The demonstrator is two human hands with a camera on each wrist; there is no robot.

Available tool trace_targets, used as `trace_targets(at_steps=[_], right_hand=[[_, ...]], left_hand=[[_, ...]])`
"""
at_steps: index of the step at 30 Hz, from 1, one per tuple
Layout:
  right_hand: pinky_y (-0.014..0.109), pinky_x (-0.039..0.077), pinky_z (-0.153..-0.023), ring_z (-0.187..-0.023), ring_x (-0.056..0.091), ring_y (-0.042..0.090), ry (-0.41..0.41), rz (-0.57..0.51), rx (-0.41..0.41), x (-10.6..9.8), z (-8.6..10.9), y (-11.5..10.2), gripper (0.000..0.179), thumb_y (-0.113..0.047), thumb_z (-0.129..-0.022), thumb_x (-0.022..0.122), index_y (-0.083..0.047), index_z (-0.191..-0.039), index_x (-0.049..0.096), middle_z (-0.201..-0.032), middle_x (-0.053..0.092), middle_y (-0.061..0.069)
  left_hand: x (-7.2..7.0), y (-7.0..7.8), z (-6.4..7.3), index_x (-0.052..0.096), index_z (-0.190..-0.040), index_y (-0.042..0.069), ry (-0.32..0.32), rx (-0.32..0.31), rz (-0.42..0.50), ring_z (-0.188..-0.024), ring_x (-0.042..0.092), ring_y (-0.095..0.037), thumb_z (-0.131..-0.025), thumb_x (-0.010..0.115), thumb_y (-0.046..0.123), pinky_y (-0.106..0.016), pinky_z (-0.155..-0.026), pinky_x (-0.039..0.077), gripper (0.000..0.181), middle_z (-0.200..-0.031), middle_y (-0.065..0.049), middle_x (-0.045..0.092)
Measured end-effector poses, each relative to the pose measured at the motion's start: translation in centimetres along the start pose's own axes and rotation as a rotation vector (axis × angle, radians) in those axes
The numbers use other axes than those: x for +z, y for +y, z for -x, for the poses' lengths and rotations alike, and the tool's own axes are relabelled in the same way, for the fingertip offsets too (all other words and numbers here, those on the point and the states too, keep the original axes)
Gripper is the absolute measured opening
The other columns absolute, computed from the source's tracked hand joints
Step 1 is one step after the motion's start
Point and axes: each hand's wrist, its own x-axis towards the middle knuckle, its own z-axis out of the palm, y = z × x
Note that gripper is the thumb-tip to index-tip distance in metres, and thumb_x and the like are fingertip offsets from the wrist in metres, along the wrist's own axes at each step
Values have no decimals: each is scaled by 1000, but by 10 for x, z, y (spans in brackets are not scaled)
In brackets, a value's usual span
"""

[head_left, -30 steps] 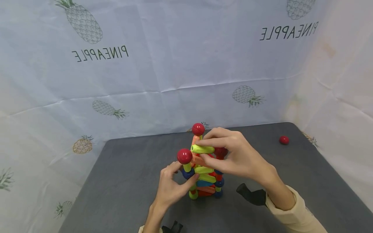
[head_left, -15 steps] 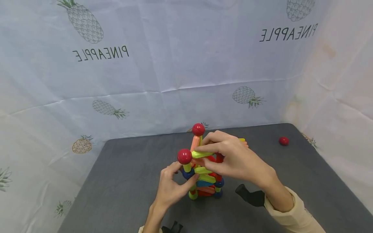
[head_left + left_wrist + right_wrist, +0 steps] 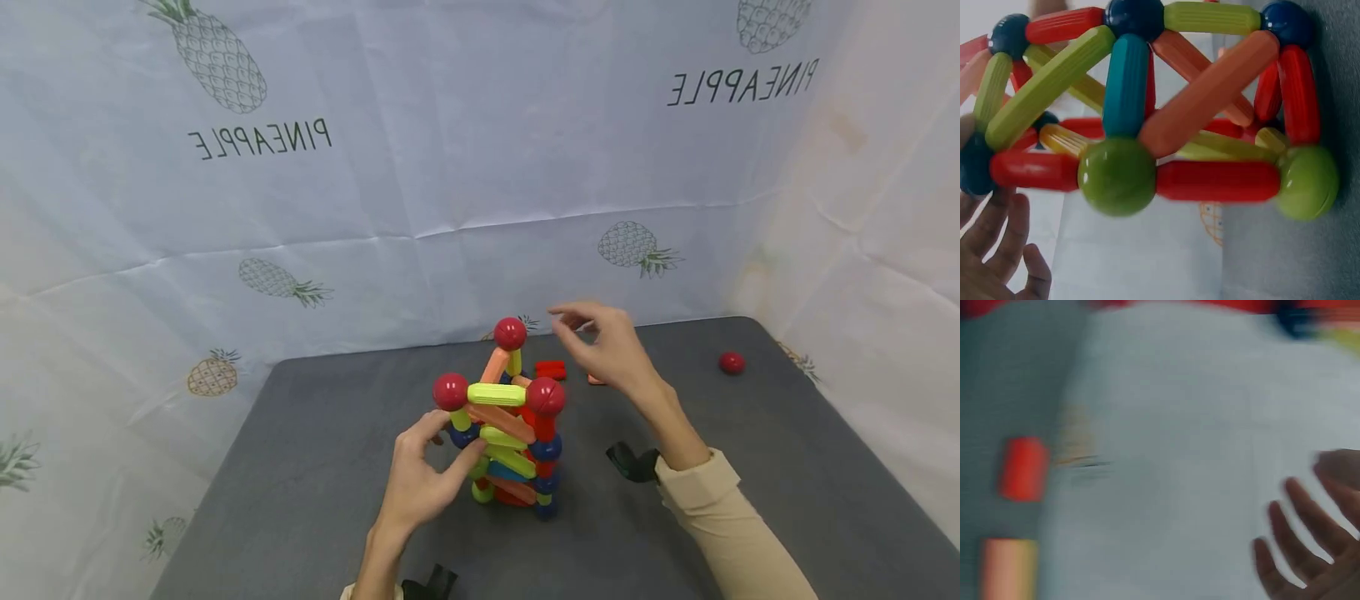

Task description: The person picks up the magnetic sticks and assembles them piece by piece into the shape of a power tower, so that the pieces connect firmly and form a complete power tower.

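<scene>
A tower of magnetic rods and balls (image 3: pixel 501 425) stands on the dark table, with red balls at its three visible top corners. A yellow-green rod (image 3: pixel 497 394) spans the two front red balls. My left hand (image 3: pixel 422 475) holds the tower's upper left side, thumb and fingers about a dark blue ball (image 3: pixel 463 437). In the left wrist view that ball (image 3: pixel 975 164) lies at the fingertips, while green balls (image 3: pixel 1116 177) and red rods line the nearer edge. My right hand (image 3: pixel 606 342) is raised behind and right of the tower, fingers loosely curved, holding nothing.
Red rods (image 3: pixel 551 370) lie behind the tower, and an orange piece (image 3: pixel 596 380) lies below my right hand. A loose red ball (image 3: pixel 732 362) is at the table's far right. A pineapple-print cloth (image 3: pixel 450 167) hangs behind the table (image 3: pixel 322 467).
The right hand has let go of the yellow-green rod, which now bridges two red balls, and moved up and right. The tower's top has shifted slightly left with the left hand.
</scene>
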Motion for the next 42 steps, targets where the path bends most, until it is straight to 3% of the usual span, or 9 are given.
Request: trace_targets(at_steps=[3, 8, 13, 16, 20, 23, 29, 35, 42], right_hand=[[55, 56, -88, -112, 67, 39, -212, 167, 80, 31, 5, 39, 33, -6, -95, 67, -3, -128, 70, -123, 72, 20], [56, 54, -96, -123, 62, 43, -425, 328, 117, 68, 19, 80, 39, -5, -94, 67, 0, -133, 66, -134, 66, 23], [55, 53, -97, -113, 63, 40, -451, 406, 161, 79, 28, 92, 39, -6, -93, 70, -2, -132, 67, -128, 68, 20], [47, 56, -83, -94, 62, 33, -438, 422, 163, 80, 28, 92, 33, -4, -91, 72, -2, -124, 72, -113, 71, 17], [38, 53, -71, -82, 58, 24, -466, 409, 198, 81, 28, 90, 23, 1, -89, 72, -2, -110, 77, -103, 74, 14], [40, 57, -75, -86, 63, 24, -471, 394, 216, 80, 29, 89, 20, 0, -89, 73, -2, -108, 78, -106, 75, 15], [45, 60, -79, -89, 68, 29, -342, 241, 161, 59, 22, 71, 28, -5, -89, 77, 0, -116, 75, -105, 74, 17], [50, 59, -85, -94, 71, 32, -83, 49, -15, 11, 6, 26, 36, -2, -86, 79, 2, -121, 73, -109, 75, 19], [16, 53, -91, -99, 69, 10, 151, -154, -291, -36, 5, -40, 35, 3, -80, 83, 1, -115, 75, -103, 75, 14]], left_hand=[[0, -3, 1, 66, -129, 13, 69, -1, -10, -96, 57, -10, -86, 76, 4, -30, -77, 47, 45, -109, -3, 68], [8, 4, 5, 33, -158, 6, 107, -15, 39, -123, 43, -15, -84, 73, 19, -36, -94, 41, 85, -136, -15, 52], [26, 28, 7, 5, -165, 20, 75, -201, 40, -140, 24, -23, -76, 82, 59, -59, -108, 35, 124, -156, -11, 30], [39, 40, 6, 4, -164, 22, 110, -294, 11, -144, 19, -26, -67, 91, 57, -70, -109, 30, 134, -160, -9, 25], [52, 45, 4, 12, -161, 15, 173, -287, -58, -145, 19, -26, -62, 96, 47, -63, -111, 22, 134, -158, -8, 28], [56, 44, 3, 19, -157, 10, 199, -263, -125, -141, 23, -25, -61, 94, 49, -58, -109, 21, 127, -151, -9, 34], [54, 39, 5, 25, -153, 6, 202, -227, -188, -133, 31, -26, -63, 91, 50, -56, -106, 25, 119, -141, -11, 41], [39, 29, 7, 18, -159, 13, 104, -210, -65, -134, 32, -23, -64, 90, 44, -61, -106, 29, 123, -146, -9, 41], [19, 3, 5, 13, -160, 15, -106, -77, 94, -141, 34, -23, -78, 81, 55, -48, -105, 38, 114, -157, -9, 34]])
